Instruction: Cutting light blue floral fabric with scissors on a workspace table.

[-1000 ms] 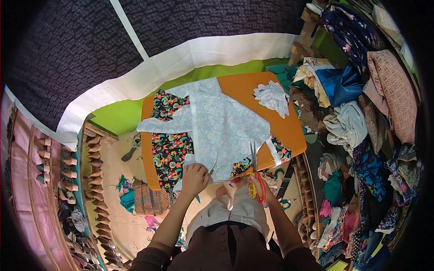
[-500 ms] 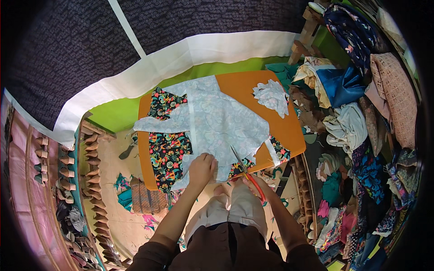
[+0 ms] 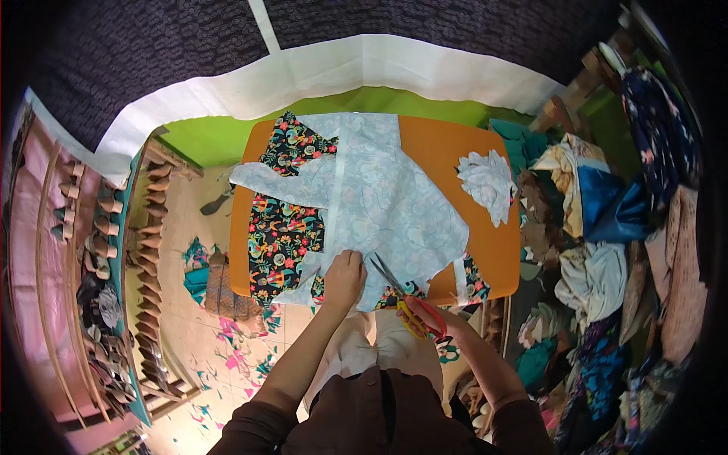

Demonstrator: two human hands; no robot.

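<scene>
A dark floral fabric, pale bluish reverse side up (image 3: 398,201), lies over an orange tabletop (image 3: 436,136). At its near edge my left hand (image 3: 346,277) is closed on the fabric, its fingertips partly hidden. In my right hand (image 3: 436,317) are scissors (image 3: 388,277) with red and yellow handles. Their metal blades, slightly apart, point away and to the left over the fabric, close to my left hand. To the left the black, flower-printed side (image 3: 284,235) shows, with a pale strip (image 3: 277,186) across it.
Cut pale pieces (image 3: 489,186) lie stacked at the table's right. Heaped cloth (image 3: 595,280) fills the right side. Racks of shoe-shaped forms (image 3: 152,265) stand on the left. Fabric scraps (image 3: 231,334) and a brown bag (image 3: 227,292) are on the floor. A dark curtain (image 3: 425,23) hangs beyond.
The scissors have swung leftward, bringing their blades nearer my left hand. My left hand keeps its place on the fabric. The whole view has shifted slightly.
</scene>
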